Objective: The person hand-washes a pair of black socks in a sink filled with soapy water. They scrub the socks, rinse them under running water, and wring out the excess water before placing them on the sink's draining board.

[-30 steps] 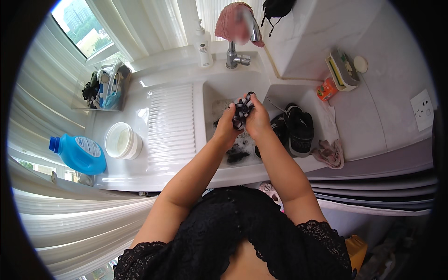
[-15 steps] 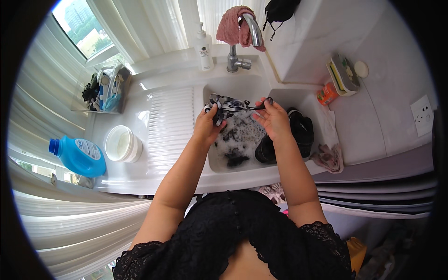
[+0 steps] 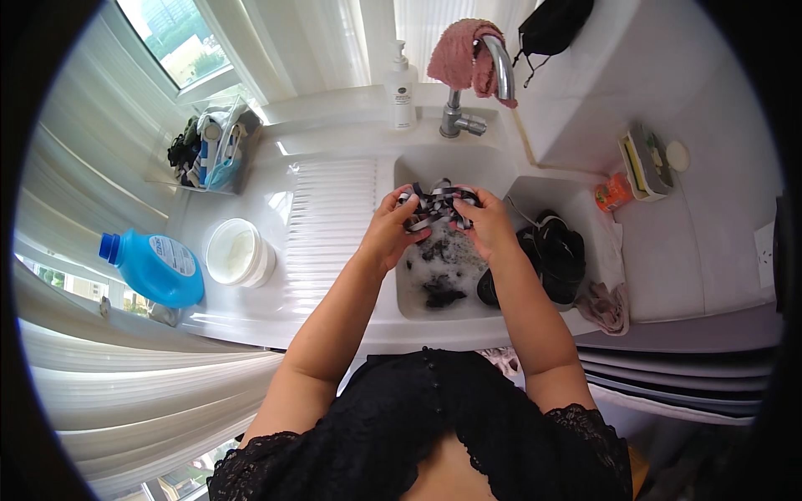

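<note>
Over the soapy sink basin [image 3: 408, 171], a tangled bundle of black-and-white flat shoelaces [image 3: 436, 203] is bunched between my two hands. My left hand [image 3: 394, 224] grips its left side, the fingers curled round it. On the other side my right hand [image 3: 484, 219] is closed on the bundle, thumb on top. Suds and dark water fill the basin below, and a dark soaked piece [image 3: 441, 294] lies near its front. Black shoes [image 3: 558, 259] rest in the smaller right basin and on the divider, partly hidden by my right forearm.
Left of the basin are a ribbed drainboard [image 3: 330, 225], a white tub [image 3: 238, 255], a blue detergent bottle [image 3: 159, 265] and a clear bin [image 3: 213, 146]. Behind stand a pump bottle [image 3: 401, 92] and a faucet [image 3: 455, 121] draped with a pink cloth [image 3: 459, 54]. A sponge holder [image 3: 645, 163] sits right.
My hands have come closer together. The laces, stretched between them before, are now gathered into a compact bundle. The whole view has shifted slightly.
</note>
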